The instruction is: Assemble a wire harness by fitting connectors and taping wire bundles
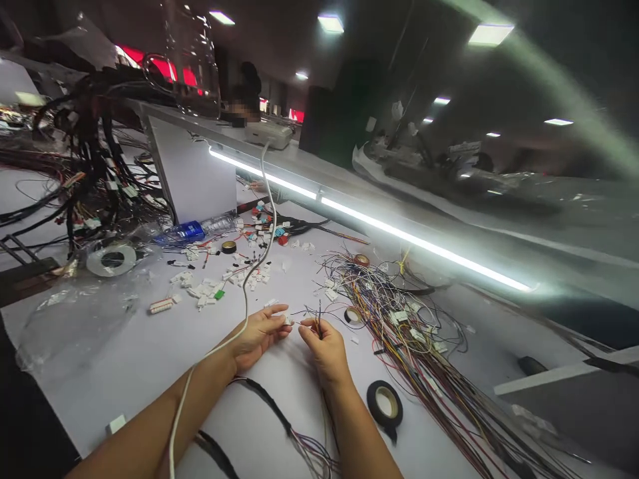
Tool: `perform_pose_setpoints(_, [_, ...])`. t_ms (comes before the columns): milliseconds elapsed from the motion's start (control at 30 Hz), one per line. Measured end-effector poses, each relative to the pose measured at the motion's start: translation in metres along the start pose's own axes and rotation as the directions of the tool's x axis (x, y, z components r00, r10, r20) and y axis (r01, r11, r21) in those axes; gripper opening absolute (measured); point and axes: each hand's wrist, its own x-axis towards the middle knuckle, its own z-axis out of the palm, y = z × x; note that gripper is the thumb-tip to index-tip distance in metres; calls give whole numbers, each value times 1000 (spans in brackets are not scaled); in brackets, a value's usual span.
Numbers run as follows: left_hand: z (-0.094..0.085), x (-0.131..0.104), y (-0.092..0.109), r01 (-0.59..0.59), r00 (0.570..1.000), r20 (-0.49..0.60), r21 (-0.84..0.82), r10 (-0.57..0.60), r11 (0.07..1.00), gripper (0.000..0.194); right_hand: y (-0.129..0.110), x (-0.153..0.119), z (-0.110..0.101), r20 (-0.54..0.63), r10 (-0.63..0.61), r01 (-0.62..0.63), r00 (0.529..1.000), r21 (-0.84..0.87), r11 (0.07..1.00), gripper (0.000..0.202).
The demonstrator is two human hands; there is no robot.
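Between thumb and fingers, my left hand (257,336) grips a small white connector (287,320). Just to its right, my right hand (324,346) pinches thin wires (319,311), one of which reaches toward the connector; I cannot tell whether it is inserted. Dark wire ends stick up above the right fingers. Below the hands, a black-taped wire bundle (269,401) curves across the white tabletop, with loose coloured wires at its lower end. A white cable (245,293) hangs down in front and passes over my left forearm.
A large bundle of coloured wires (399,332) lies at right, beside a roll of black tape (384,404). Loose white connectors (204,291) scatter at left, near a plastic bottle (194,231) and clear plastic bag (80,313). A lit tube light (424,244) runs under the shelf.
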Motion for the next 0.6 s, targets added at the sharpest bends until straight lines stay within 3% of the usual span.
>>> perform_pose_setpoints(167, [-2, 7, -3, 29, 999, 45, 15, -30, 999, 31, -3, 2, 4, 45, -12, 14, 999, -53, 998, 20])
perform_pose_setpoints(433, [0, 6, -1, 31, 998, 62, -42, -28, 999, 20, 4, 9, 0, -3, -22, 22, 1000, -140, 990, 19])
perform_pose_setpoints(600, [0, 7, -1, 10, 1000, -18, -89, -12, 996, 23, 1, 5, -2, -20, 8, -9, 1000, -84, 996, 22])
